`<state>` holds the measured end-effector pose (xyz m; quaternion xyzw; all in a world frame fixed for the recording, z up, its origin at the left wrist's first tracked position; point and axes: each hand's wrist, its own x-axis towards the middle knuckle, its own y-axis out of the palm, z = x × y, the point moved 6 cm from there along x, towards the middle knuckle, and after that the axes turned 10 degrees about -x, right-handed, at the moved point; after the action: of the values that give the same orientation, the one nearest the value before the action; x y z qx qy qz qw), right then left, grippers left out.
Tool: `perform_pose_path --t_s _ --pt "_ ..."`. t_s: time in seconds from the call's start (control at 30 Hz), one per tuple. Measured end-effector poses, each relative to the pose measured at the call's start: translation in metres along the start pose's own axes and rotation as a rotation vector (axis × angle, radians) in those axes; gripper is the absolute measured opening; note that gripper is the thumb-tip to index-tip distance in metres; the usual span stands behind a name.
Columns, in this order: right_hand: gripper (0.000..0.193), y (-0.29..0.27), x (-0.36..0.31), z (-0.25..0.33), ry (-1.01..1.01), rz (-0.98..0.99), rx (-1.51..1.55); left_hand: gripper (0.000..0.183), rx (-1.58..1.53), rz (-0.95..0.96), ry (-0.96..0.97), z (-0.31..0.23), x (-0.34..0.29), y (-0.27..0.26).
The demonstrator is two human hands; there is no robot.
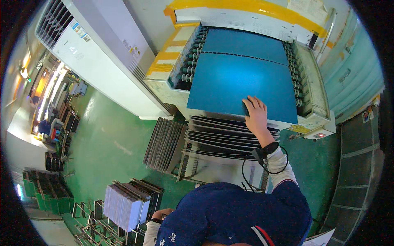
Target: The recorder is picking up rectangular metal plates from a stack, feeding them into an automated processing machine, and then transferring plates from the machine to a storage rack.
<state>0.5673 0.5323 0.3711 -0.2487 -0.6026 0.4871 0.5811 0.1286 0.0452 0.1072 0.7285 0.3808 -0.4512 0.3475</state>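
Observation:
A large blue flat panel (244,82) lies on the rollers of a conveyor machine, with a second blue panel (246,42) just behind it. My right hand (256,112) rests on top of the nearer panel close to its front edge, fingers stretched out flat. A dark band with a black cord (269,149) circles my right wrist. At the lower left, my left hand (162,214) is beside a rack of upright white panels (123,207). My navy sleeve and body hide part of that hand, so its grip does not show.
Below the machine's front edge, several dark panels (225,137) stand in a rack, with more panels (164,143) leaning at its left. A tall white cabinet unit (102,61) flanks the machine. Metal frames (98,221) stand lower left, and dark grey framed panels (357,176) line the right.

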Motion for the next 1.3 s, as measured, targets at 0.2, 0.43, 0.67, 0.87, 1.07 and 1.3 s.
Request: perform_pose_path --t_s 0.2,0.43,0.67,0.87,1.07,1.3 --pt "0.063 0.005 0.009 -0.004 0.037 0.028 0.006 0.046 0.009 0.009 -0.007 0.002 0.001 0.001" --pt "0.058 0.009 0.024 -0.009 0.043 -0.012 -0.002 0.048 0.008 0.014 -0.015 0.006 0.000 0.002" --pt "0.060 0.018 0.037 -0.017 0.080 0.025 0.018 0.051 0.015 0.029 -0.013 0.003 0.003 0.005" --pt "0.070 0.020 0.048 -0.027 0.098 0.126 -0.006 0.053 0.025 0.046 -0.011 -0.002 0.005 0.007" --pt "0.071 0.022 0.051 -0.033 0.014 0.118 -0.017 0.056 0.030 0.059 -0.018 -0.002 0.009 0.007" --pt "0.063 0.030 0.045 -0.026 0.037 0.045 -0.079 0.056 0.069 0.064 0.045 0.017 0.024 -0.001"
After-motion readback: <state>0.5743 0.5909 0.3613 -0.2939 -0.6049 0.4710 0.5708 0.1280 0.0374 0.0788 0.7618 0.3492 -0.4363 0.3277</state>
